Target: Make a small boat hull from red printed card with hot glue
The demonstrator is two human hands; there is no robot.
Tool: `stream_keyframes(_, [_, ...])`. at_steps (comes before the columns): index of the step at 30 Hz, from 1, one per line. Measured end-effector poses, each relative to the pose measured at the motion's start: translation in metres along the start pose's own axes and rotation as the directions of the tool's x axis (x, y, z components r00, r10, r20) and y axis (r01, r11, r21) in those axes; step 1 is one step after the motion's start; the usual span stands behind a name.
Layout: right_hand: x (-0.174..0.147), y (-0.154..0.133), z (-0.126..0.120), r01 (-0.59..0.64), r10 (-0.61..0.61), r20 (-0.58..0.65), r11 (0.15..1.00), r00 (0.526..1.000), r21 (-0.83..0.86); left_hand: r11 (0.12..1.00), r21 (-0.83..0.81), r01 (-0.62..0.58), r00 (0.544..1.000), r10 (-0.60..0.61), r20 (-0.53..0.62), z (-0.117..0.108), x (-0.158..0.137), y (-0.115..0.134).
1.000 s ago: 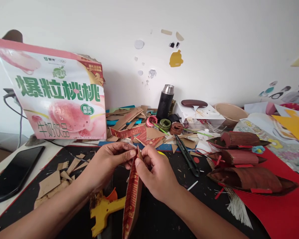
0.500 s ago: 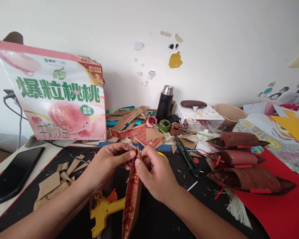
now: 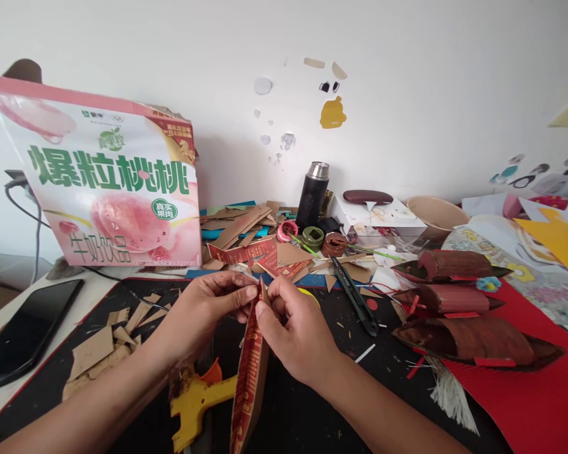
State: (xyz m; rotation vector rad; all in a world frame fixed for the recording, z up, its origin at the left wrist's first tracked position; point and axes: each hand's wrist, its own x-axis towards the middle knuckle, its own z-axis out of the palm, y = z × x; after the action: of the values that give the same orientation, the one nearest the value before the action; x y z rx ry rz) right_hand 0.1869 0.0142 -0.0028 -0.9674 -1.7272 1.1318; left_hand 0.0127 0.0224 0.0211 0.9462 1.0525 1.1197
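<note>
A long, narrow cardboard boat shape (image 3: 250, 372), red printed on one face and plain brown on the other, stands between my hands and runs toward me. At its far pointed tip, my left hand (image 3: 222, 299) pinches the edge between thumb and fingers. From the other side my right hand (image 3: 296, 328) grips the same end, its thumb pressed on the brown face. Behind the cardboard, partly covered by it, lies a yellow glue gun (image 3: 196, 403) with an orange trigger. My palms hide some of the fingertips.
Cardboard scraps (image 3: 92, 350) lie at left beside a black phone (image 3: 31, 328). A green utility knife (image 3: 355, 296) rests right of centre. Three brown model boats (image 3: 483, 340) sit at right on red card (image 3: 539, 397). A pink drink carton (image 3: 99, 183), black thermos (image 3: 313, 195) and paint pots (image 3: 312, 238) stand behind.
Almost nothing differs. Both hands keep their pinch on the cardboard's far tip, and its near end has shifted slightly left.
</note>
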Motion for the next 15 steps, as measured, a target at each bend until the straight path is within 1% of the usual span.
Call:
stream_keyframes(11, [-0.0002,-0.0009,0.0007,0.006,-0.006,-0.009,1.0,1.0,-0.014,1.0,0.001,0.007,1.0,-0.007,-0.011,-0.0013,-0.0016,-0.0011])
stream_keyframes(15, [-0.0004,-0.0008,0.0001,0.01,-0.01,-0.009,1.0,1.0,-0.013,1.0,0.01,-0.007,1.0,0.007,0.003,-0.001,-0.0014,-0.0007])
